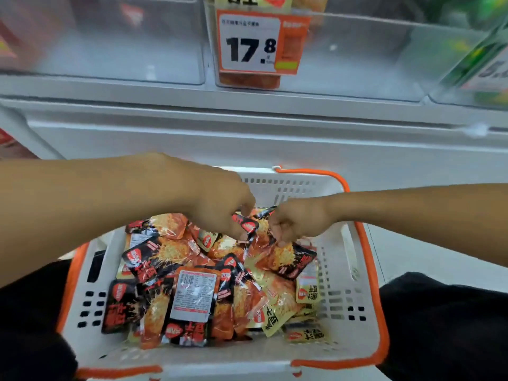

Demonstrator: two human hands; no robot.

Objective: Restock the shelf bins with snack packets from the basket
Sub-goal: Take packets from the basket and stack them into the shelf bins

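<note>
A white slotted plastic basket w/ orange rim [341, 312] is seen at bottom centre, filled w/ small red, black & yellow foil snack packets [192, 295]. At frame centre, a red-black packet [248, 226] at the far end of the pile is pinched by the curled fingers of the left hand [220, 204]. Just beside it, the right hand [297, 220] is curled round adjacent packets. Clear plastic shelf bins [123, 50] are seen across the top, w/ an orange-white "17.8" price tag [261, 42] at upper centre.

I am seeing an orange-framed price tag [251, 41] reading 17.8 hanging up top. A green tag [483, 61] is sitting blurred at far right. Pale floor [428, 254] is showing right of centre. Dark trousers [450, 325] are filling both lower corners.
</note>
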